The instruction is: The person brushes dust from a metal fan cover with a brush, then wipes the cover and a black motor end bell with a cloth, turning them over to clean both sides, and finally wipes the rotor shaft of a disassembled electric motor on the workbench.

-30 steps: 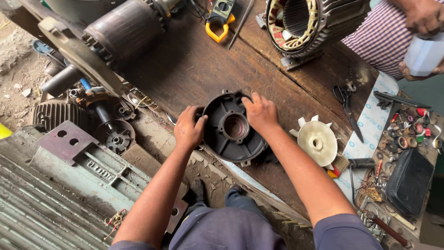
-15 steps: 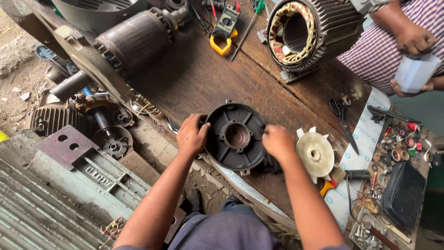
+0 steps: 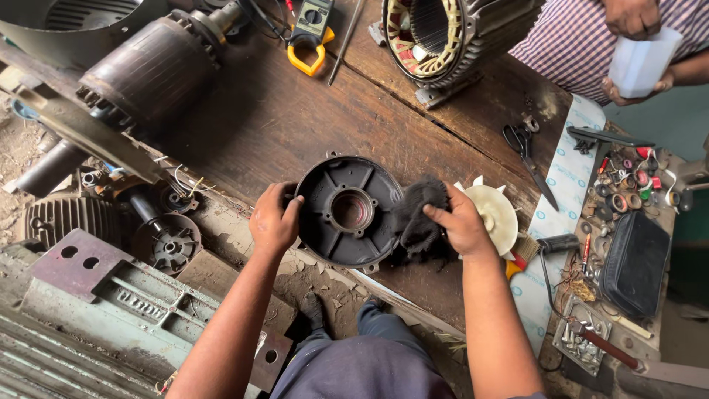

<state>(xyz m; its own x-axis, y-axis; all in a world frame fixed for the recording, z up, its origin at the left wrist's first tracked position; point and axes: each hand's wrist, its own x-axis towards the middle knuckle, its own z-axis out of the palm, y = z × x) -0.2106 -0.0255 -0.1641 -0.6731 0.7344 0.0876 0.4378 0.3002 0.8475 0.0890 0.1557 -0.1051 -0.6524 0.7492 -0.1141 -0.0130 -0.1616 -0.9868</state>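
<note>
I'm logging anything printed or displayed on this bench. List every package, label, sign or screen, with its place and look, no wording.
Clamp meter: top centre of the bench, yellow and black body, small grey screen.
Printed sheet: right side under the scissors, long white strip with small blue marks.
White container: top right, in another person's hands.

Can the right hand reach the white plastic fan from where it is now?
Probably yes. The right hand, holding a dark rag, sits directly beside the white plastic fan, which lies uncovered on the wooden bench; nothing stands between them.
</note>
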